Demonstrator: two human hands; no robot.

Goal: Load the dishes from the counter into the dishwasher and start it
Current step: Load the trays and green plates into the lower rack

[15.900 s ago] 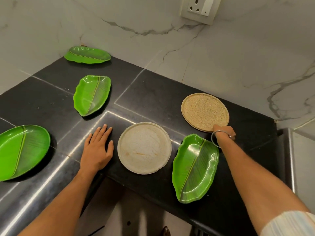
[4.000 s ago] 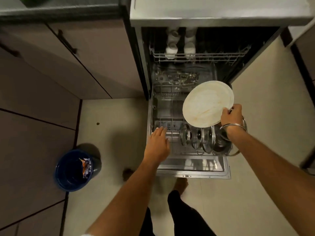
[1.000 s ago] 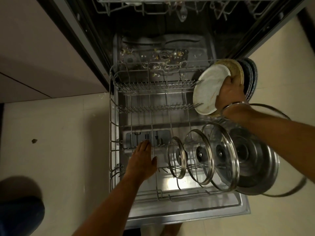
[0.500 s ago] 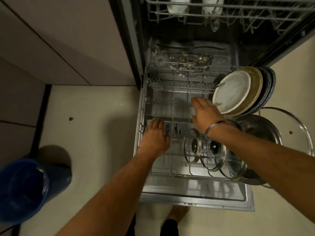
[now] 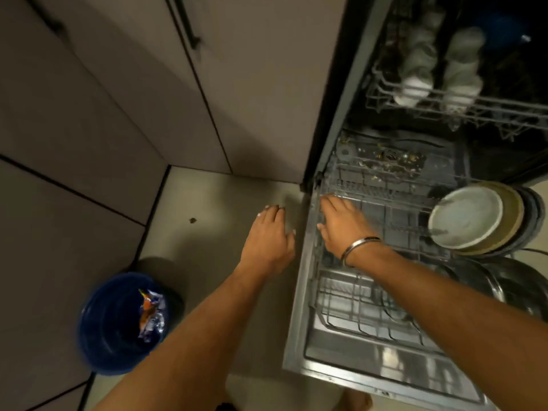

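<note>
Two hands in frame, both empty. Far left, low: blue bin (image 5: 118, 324) on the floor (image 5: 213, 203), wrappers (image 5: 151, 315) inside. Cabinet doors (image 5: 118, 84) above it. Left hand (image 5: 271, 235) hangs over the floor just beside the lower rack's left edge, fingers straight and together, palm down, holding nothing. Right hand (image 5: 341, 223), bangle (image 5: 357, 247) on the wrist, reaches over the lower rack (image 5: 341, 315), fingers extended and slightly spread; contact with the wires cannot be judged. Dishwasher door (image 5: 385, 372) lies open and flat. Right side of rack: white plate (image 5: 465, 221) stands on edge, tilted, in front of a tan plate (image 5: 511, 215) and darker plates (image 5: 533, 215). Metal lids (image 5: 504, 280) sit below them, partly hidden by the forearm. Upper rack (image 5: 444, 105) holds white cups (image 5: 415, 81), blurred.
</note>
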